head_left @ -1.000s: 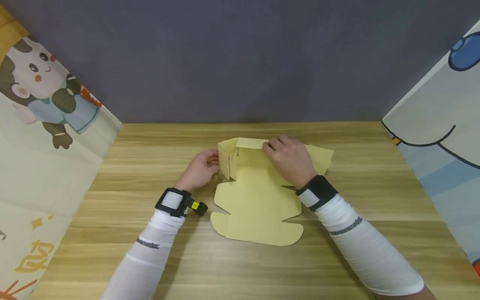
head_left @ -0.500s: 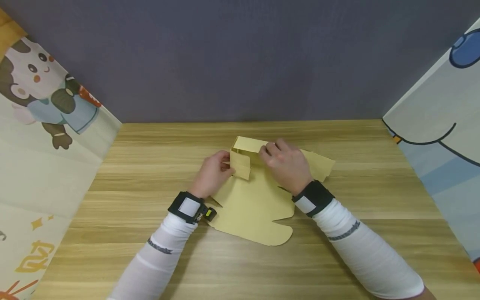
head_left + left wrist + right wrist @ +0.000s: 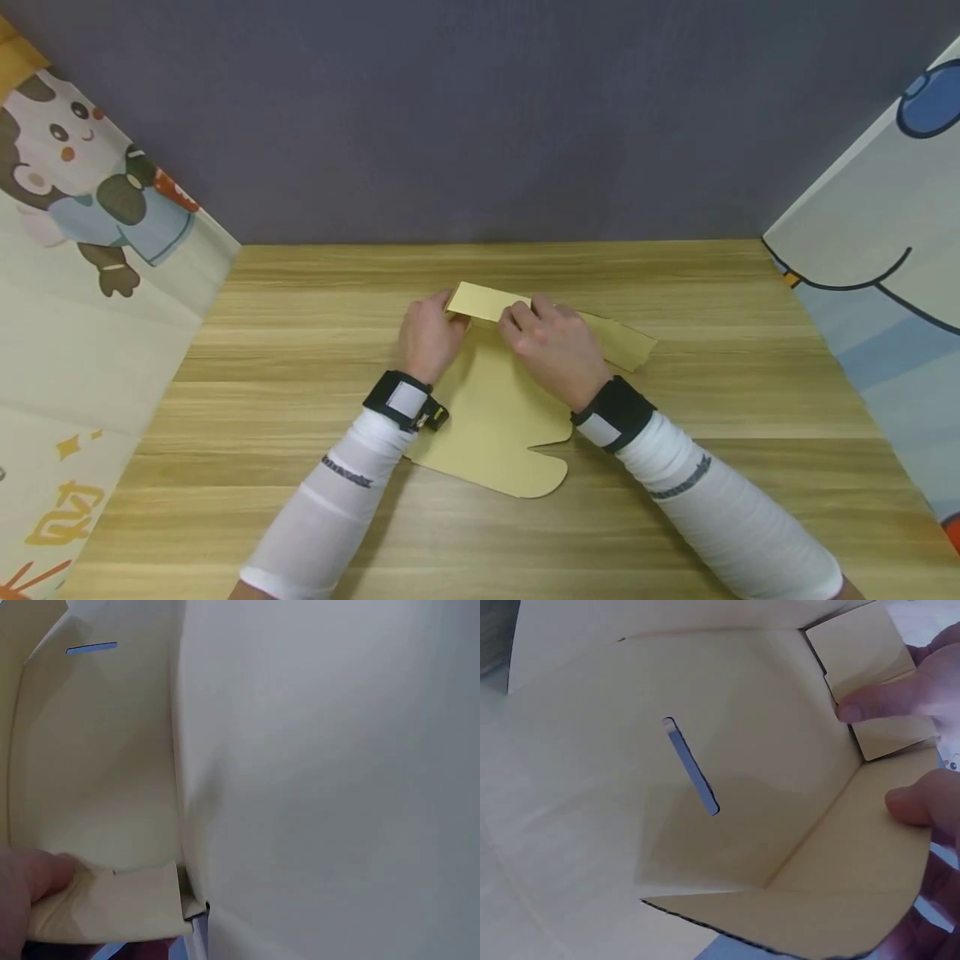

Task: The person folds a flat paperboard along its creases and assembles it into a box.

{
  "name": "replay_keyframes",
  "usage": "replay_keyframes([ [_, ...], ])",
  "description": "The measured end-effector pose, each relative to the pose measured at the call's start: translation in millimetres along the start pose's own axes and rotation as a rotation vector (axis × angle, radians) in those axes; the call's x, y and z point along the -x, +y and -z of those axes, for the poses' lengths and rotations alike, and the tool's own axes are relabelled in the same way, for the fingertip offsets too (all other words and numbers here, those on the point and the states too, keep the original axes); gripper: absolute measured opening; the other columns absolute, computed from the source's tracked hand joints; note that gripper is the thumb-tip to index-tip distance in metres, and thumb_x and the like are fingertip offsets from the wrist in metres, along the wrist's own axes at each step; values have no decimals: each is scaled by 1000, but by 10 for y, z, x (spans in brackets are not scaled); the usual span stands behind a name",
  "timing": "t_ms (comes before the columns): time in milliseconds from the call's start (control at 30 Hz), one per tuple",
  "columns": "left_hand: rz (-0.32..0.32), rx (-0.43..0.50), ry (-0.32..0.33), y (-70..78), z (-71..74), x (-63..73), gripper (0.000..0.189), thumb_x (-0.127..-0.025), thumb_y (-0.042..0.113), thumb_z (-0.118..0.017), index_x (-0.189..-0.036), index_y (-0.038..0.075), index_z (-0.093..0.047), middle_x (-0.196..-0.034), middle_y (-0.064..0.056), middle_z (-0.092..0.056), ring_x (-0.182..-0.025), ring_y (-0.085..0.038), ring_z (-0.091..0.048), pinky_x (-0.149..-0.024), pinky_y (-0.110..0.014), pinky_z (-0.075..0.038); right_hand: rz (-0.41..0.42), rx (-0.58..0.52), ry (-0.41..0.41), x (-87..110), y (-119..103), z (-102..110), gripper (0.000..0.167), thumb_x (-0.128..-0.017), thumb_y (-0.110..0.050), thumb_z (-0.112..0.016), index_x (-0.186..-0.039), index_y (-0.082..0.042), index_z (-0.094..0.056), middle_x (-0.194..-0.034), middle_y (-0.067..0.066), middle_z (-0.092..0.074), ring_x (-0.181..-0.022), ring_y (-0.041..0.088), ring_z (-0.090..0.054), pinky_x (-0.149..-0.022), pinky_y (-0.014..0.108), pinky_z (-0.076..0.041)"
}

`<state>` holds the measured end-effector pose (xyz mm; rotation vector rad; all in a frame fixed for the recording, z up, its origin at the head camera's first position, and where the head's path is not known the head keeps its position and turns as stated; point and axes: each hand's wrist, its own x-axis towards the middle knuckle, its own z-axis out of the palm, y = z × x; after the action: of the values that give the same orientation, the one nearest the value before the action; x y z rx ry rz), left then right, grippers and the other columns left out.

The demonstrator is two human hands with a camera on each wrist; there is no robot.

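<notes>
A partly folded cardboard box blank [image 3: 487, 417], yellowish-tan, lies on the table, its far wall standing up with a narrow folded strip [image 3: 483, 301] along the top. At the far left corner my left hand [image 3: 429, 340] pinches a small end flap [image 3: 120, 904] that is folded inward; its thumb [image 3: 49, 874] presses on the flap's inner face. My right hand [image 3: 558, 350] grips the strip near its right end, its thumb [image 3: 909, 806] on the inside and fingers behind. A slot [image 3: 692, 769] shows in the cardboard. In the head view the fingers behind the wall are hidden.
An unfolded side wing [image 3: 618, 342] of the blank sticks out to the right beyond my right hand. Rounded tabs [image 3: 543, 475] lie flat at the near end. The wood-grain table [image 3: 750, 350] meets a dark grey panel [image 3: 480, 125] behind.
My left hand has moved right and away from me, folding the left end flap inward against the wall. The blank has turned slightly and shifted left; my right hand has kept its grip.
</notes>
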<state>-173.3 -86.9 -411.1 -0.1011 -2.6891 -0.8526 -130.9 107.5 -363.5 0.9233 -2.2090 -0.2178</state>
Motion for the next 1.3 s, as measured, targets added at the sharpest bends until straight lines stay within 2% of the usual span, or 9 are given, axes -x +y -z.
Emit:
replay_keyframes([
  [167,-11,20,9,10,-13,-36,17,-82,17,-74,-98,12,-73,-85,-9,-75,-68,-22,-71,-57,-34,-56,-7,-9,13,0,-3,-11,29,-96,2,-42,-97,-5,-71,-87,8,-68,-70,24,-60,-48,30,-52],
  [433,13,54,9,14,-11,-39,18,-83,14,-73,-101,11,-73,-88,-9,-75,-68,-21,-71,-59,-33,-57,6,-6,-4,-10,-14,-2,29,-96,2,-42,-98,-5,-70,-88,7,-68,-72,23,-60,-52,30,-53],
  [767,20,33,35,38,-8,-40,10,-84,16,-72,-93,13,-73,-84,-9,-75,-65,-22,-70,-54,-34,-56,4,-19,9,-9,-13,-11,29,-96,1,-42,-98,-5,-70,-88,7,-68,-72,23,-59,-51,30,-52],
  [900,29,49,2,35,12,-30,18,-85,15,-71,-102,11,-72,-86,-10,-75,-59,-19,-67,-50,-32,-53,-4,-52,22,-13,23,-31,26,-95,2,-45,-97,-5,-71,-88,8,-69,-72,24,-61,-51,31,-52],
  [1033,21,81,-55,67,102,-16,40,-84,18,-70,-122,7,-64,-98,-13,-73,-55,-17,-63,-46,-30,-49,-30,-58,31,-35,104,-69,21,-96,-3,-51,-98,-7,-72,-90,8,-71,-75,25,-63,-56,33,-54],
  [1100,-20,56,-69,121,186,-18,52,-83,22,-72,-131,8,-57,-111,-12,-70,-69,-18,-66,-54,-31,-53,-38,-58,40,-52,154,-88,18,-96,-5,-55,-98,-7,-73,-91,8,-71,-77,26,-64,-59,34,-54],
  [1133,-64,38,-73,160,236,-26,58,-82,24,-73,-134,8,-54,-118,-11,-68,-80,-19,-68,-62,-32,-55,-41,-55,43,-62,179,-96,17,-96,-6,-56,-98,-7,-73,-91,8,-71,-79,27,-64,-61,35,-54],
  [1233,-258,-57,-90,314,390,-73,65,-82,31,-75,-138,10,-50,-132,-9,-59,-112,-23,-60,-88,-37,-53,-42,-60,68,-94,248,-99,14,-93,-6,-60,-97,-8,-73,-91,8,-71,-81,27,-64,-63,36,-53],
  [1300,-399,-115,-123,428,489,-115,65,-82,35,-76,-136,9,-52,-134,-10,-56,-121,-26,-55,-99,-39,-48,-37,-63,82,-117,279,-87,13,-92,-5,-61,-98,-8,-73,-91,8,-70,-83,28,-64,-64,36,-53],
])
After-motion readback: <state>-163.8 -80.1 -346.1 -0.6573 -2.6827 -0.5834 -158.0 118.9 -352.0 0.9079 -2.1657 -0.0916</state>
